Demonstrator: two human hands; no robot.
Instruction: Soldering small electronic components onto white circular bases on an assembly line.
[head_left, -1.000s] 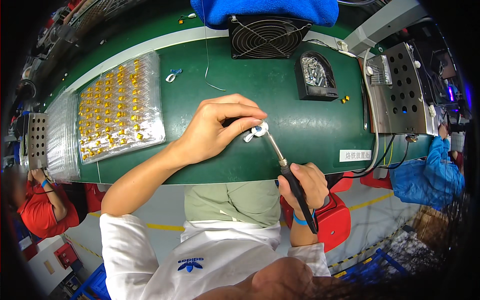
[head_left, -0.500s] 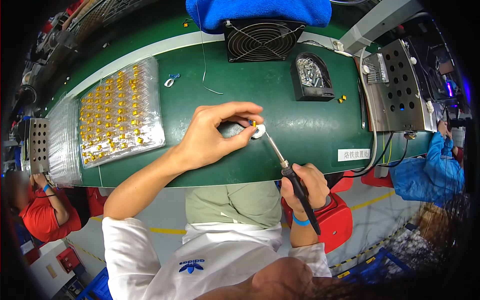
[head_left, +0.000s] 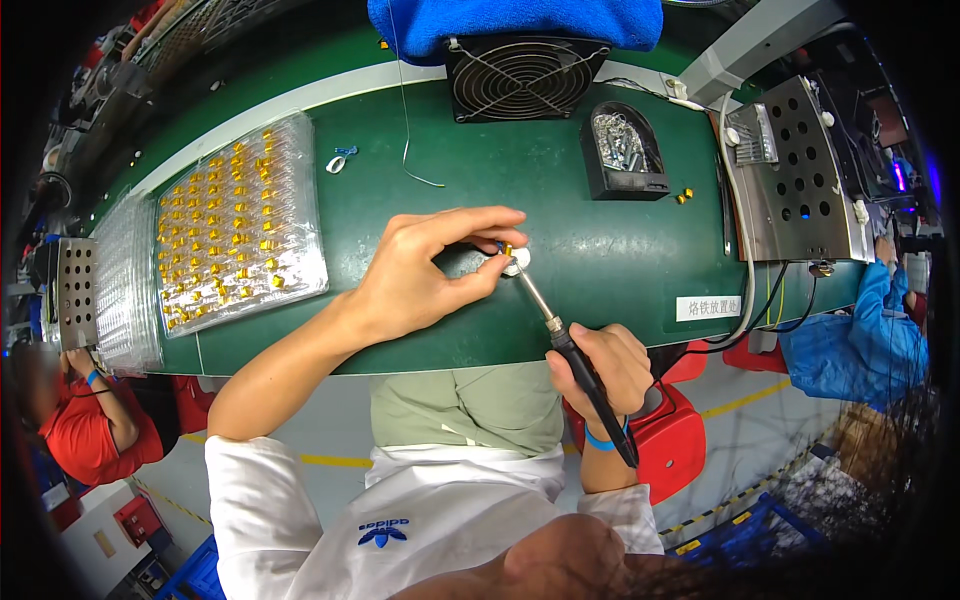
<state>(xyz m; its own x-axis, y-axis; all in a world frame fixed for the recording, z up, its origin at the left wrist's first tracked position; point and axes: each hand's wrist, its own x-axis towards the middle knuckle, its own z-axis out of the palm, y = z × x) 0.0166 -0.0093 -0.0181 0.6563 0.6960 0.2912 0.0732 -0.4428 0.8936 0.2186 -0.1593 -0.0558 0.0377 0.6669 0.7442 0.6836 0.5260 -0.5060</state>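
My left hand (head_left: 412, 268) pinches a small yellow component (head_left: 507, 248) with a bit of blue on it between thumb and forefinger. Right beside it, near the fingertips, is a small white round piece (head_left: 520, 262) on the green bench. In my right hand (head_left: 620, 368) is a soldering iron (head_left: 584, 374) with a black handle, gripped like a pen. Its metal tip reaches the white piece and the yellow component; whether it touches the component is too small to tell.
A clear plastic tray (head_left: 308, 215) of yellow components lies at left, more clear trays (head_left: 125, 290) beyond. A fan (head_left: 527, 80) stands at the back, with a black bin (head_left: 640, 186) of metal parts to its right. Thin wire (head_left: 406, 130) hangs down. A perforated metal box (head_left: 815, 205) is far right.
The soldering iron in my right hand has moved left, and its tip has come in to the white piece by the yellow component. My left hand stays nearly still.
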